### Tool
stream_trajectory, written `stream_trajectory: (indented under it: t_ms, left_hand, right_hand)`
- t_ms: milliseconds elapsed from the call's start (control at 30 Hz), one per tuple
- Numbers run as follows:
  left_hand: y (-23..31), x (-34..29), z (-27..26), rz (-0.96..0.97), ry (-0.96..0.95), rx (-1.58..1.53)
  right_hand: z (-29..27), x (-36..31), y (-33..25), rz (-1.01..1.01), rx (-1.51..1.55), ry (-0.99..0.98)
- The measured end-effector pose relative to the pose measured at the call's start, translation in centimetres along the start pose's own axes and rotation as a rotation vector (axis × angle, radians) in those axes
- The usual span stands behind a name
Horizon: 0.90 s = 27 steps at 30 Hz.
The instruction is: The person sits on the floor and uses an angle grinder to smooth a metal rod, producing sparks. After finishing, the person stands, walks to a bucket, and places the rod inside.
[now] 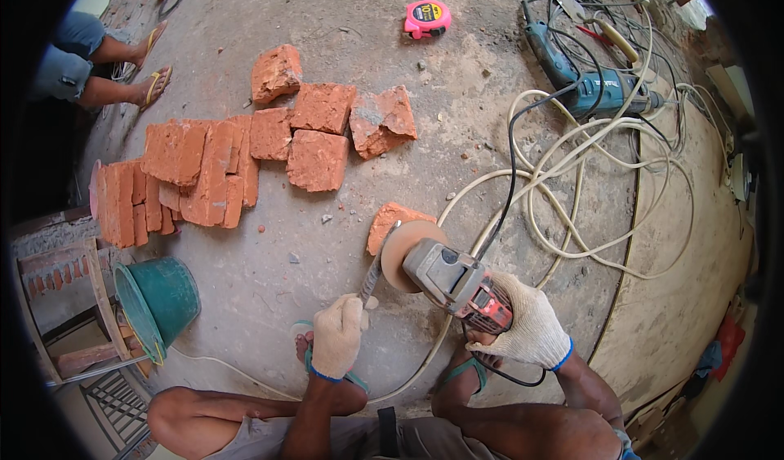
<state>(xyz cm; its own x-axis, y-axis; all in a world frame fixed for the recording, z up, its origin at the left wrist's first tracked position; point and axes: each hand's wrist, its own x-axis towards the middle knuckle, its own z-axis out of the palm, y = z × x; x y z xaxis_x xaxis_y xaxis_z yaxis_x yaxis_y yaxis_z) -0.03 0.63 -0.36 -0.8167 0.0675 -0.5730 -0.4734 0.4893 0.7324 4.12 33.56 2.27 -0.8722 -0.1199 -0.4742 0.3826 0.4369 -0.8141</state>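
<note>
Bare knees (184, 423) jut up nearest the viewpoint, and just beyond them is the angle grinder (447, 279), red and grey, held low over the dusty floor. The worker's right hand (529, 321), in a pale knitted glove, is wrapped round its body. The left hand (336, 341), gloved alike, makes a fist about a dark metal bar (371, 280) that slants up to the edge of the tan disc (414, 252). From where I stand, I can't tell whether bar and disc touch, nor whether the disc is spinning. Right behind them lies a brick piece (394, 221), partly hidden.

To do this well, I'd say, the bar wants firm bracing, since one fist alone might let it kick if the disc snatched; light, even pressure should serve better than leaning in. Those left fingers look close to the disc, so a lower grip would be kinder. I'd also sweep the black cord (514, 380), looped under the right hand, away from the sandalled feet.

Further out, pale cable (531, 207) coils across the floor at the right, near a teal power drill (604, 92). Up and to the left are loose bricks (317, 160) and a brick stack (200, 170), with a green bucket (174, 296) below. Well beyond sit a pink tape measure (417, 23) and another person's feet (147, 91), best out of any sparks.
</note>
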Motion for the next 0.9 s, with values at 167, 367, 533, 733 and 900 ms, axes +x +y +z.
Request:
stream_trajectory:
  t_ms: [167,367,533,733,900]
  left_hand:
    - [-0.12,-0.07,-0.21,-0.099,-0.032,-0.024]
    - [-0.3,-0.18,-0.32,-0.064,-0.063,-0.026]
    - [-0.83,-0.03,-0.17,-0.013,-0.064,-0.09]
    - [-0.98,-0.02,-0.22,-0.058,-0.075,-0.087]
    - [-0.67,-0.11,-0.26,-0.09,-0.096,-0.112]
  right_hand:
    - [0.04,0.36,-0.17,-0.001,0.006,-0.008]
    - [-0.37,0.49,-0.33,0.039,0.032,-0.041]
    - [0.01,0.43,-0.18,0.015,0.033,0.02]
    - [-0.27,0.06,0.03,0.016,0.035,0.0]
    - [-0.34,0.22,0.11,0.029,0.022,0.003]
